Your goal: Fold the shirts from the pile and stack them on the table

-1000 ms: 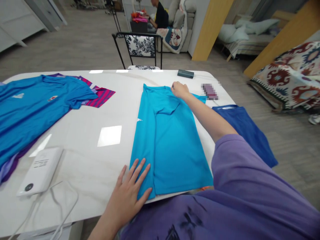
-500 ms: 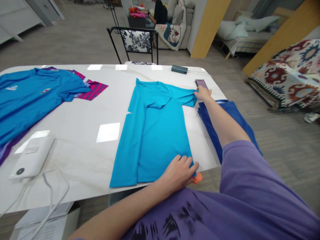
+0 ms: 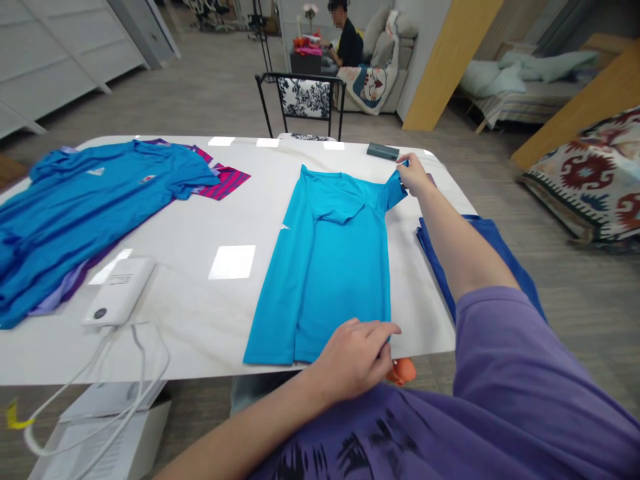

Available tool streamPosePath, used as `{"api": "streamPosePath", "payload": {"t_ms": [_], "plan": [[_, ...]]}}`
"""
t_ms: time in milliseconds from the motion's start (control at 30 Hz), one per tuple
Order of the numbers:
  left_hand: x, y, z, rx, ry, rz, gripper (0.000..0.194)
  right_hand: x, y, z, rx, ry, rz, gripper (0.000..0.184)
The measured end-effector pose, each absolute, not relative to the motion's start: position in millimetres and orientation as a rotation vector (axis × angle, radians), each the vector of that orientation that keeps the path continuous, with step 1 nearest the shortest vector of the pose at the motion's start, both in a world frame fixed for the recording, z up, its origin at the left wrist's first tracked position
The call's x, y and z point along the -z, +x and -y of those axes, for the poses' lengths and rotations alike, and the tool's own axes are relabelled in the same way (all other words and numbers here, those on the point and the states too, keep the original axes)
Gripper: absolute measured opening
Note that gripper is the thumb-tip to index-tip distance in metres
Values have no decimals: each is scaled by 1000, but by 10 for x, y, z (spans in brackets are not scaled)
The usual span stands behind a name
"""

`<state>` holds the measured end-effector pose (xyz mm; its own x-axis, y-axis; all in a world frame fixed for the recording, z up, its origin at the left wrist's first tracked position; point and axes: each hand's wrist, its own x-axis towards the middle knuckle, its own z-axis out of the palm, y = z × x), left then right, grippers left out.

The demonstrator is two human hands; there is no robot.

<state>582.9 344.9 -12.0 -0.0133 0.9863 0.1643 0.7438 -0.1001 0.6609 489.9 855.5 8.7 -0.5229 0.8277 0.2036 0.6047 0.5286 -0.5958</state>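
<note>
A turquoise shirt (image 3: 335,267) lies flat on the white table (image 3: 210,313), its left side folded in over the middle. My right hand (image 3: 414,175) pinches the tip of the shirt's right sleeve at the far right and lifts it a little off the table. At the near edge my left hand (image 3: 356,357) is closed on the shirt's bottom right corner. A dark blue garment (image 3: 487,253) hangs over the table's right edge under my right arm.
A pile of blue, purple and striped pink shirts (image 3: 95,207) covers the table's left end. A white power bank (image 3: 119,291) with white cables lies near the front left. A dark case (image 3: 383,151) lies at the far edge. A chair (image 3: 305,100) stands behind the table; a person sits farther back.
My left hand left the shirt's bottom left and took hold of its bottom right corner. My right hand went from the collar to the right sleeve tip and now lifts it.
</note>
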Motion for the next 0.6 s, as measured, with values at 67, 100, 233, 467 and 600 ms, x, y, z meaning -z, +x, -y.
{"api": "streamPosePath", "payload": {"t_ms": [67, 100, 233, 467, 600], "plan": [[10, 5653, -3240, -1044, 1793, -1807, 31, -255, 4569, -8462, -699, -1174, 2285, 40], [-35, 5563, -3127, -1119, 1745, -1817, 28, -331, 4372, -8403, -719, -1151, 2288, 39], [-101, 5254, -2678, -1291, 1574, -1884, 22, -475, 3457, -8041, -759, -1011, 2344, 33], [181, 4893, -2085, -954, 1487, -2081, 22, -24, 2364, -7080, -1523, -897, 2348, 39], [266, 4631, -1970, -904, 1618, -2234, 23, 250, 2555, -6875, -1195, -812, 2501, 33]]}}
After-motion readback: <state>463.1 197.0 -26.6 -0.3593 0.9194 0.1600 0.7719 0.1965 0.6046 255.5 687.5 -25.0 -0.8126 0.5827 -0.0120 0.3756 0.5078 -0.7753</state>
